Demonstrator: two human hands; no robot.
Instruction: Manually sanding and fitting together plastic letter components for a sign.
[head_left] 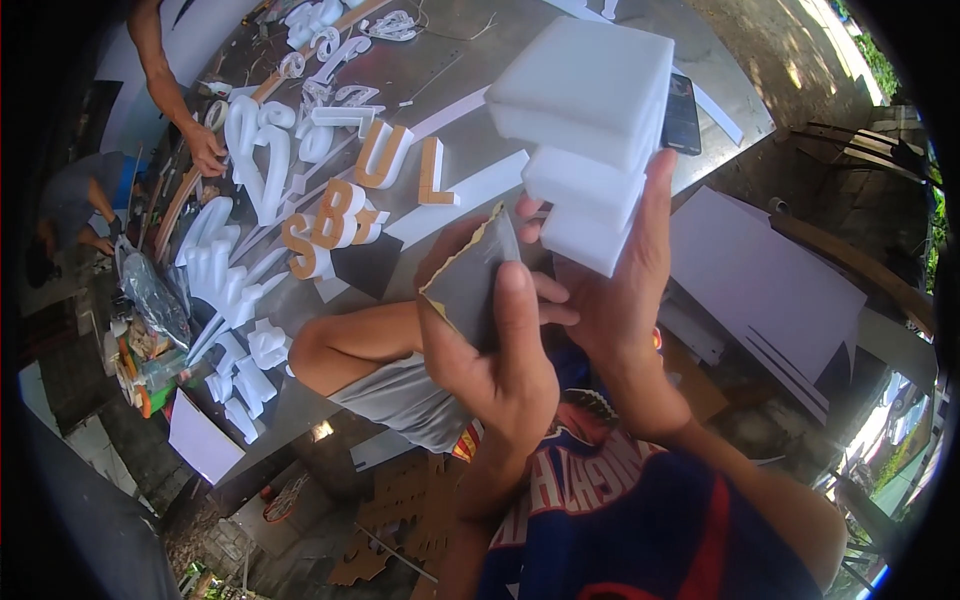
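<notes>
Head view: a white foam block (585, 100) with stepped, narrowing sections is held up above the near side of the surface (715, 60). The right hand (620, 295) cups its lower, narrower end, thumb stretched along the right flank and fingers curled round the opposite side, partly hidden behind it.

The foam should be very light and fairly stiff, yet easy to dent; its corners and narrow steps look likeliest to chip. A broad, gentle hold on the flat flanks would suit it better than a pinch at an edge.

Just beside its lower end, the left hand (505, 370) has its fingers closed on a bent grey piece of sandpaper (468, 290) with a ragged yellowish edge. That should be thin and flexible, rough on the grit side, best gripped where it is doubled. Whether it touches the foam, I cannot tell.

Farther out lie a dark phone (682, 115), brown-faced foam letters (383, 155) and a co-worker's hand (205, 150) near white foam shapes (258, 165).
</notes>
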